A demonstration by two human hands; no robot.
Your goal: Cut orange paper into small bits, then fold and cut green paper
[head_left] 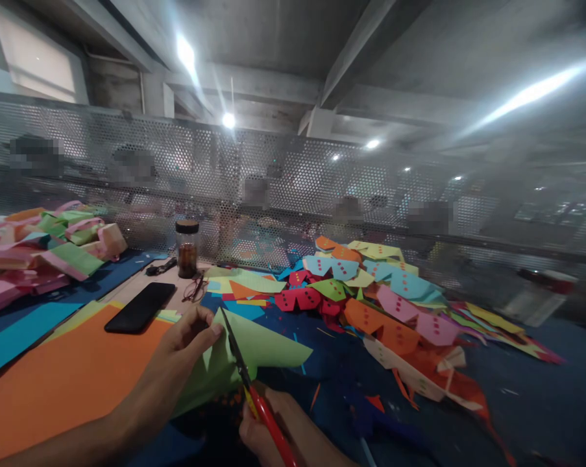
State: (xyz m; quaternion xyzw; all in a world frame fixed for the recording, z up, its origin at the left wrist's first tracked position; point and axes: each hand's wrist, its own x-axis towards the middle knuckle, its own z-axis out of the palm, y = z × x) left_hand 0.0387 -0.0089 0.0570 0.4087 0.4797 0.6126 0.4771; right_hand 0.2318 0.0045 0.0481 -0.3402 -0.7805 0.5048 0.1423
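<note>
The right hand (266, 431) is closed around the red handles of a pair of scissors with dark blades (239, 360), low in the view, and the blades point up and away from the person into the edge of a folded sheet of light green paper (258, 350). The left hand (188, 347) pinches this green sheet at its upper left corner, with the thumb on top, so the paper is kept between both hands just above the worktop (540, 389), which has a dark blue surface. Small paper scraps lie on the blue surface under and beside the scissors. To the left of the left hand lies a large orange sheet of paper (63, 383), and a black smartphone (140, 307) rests flat, partly on it. Behind the phone lie a pair of thin-framed glasses (194, 287), and behind them stands a glass jar with a brown lid (187, 248). To the right, well apart from the hands, there is a heap of folded coloured paper pieces with rows of dots (385, 305). At the far left is another pile of pink and green paper pieces (44, 250). A perforated metal screen (322, 175) closes the worktop at the back.
</note>
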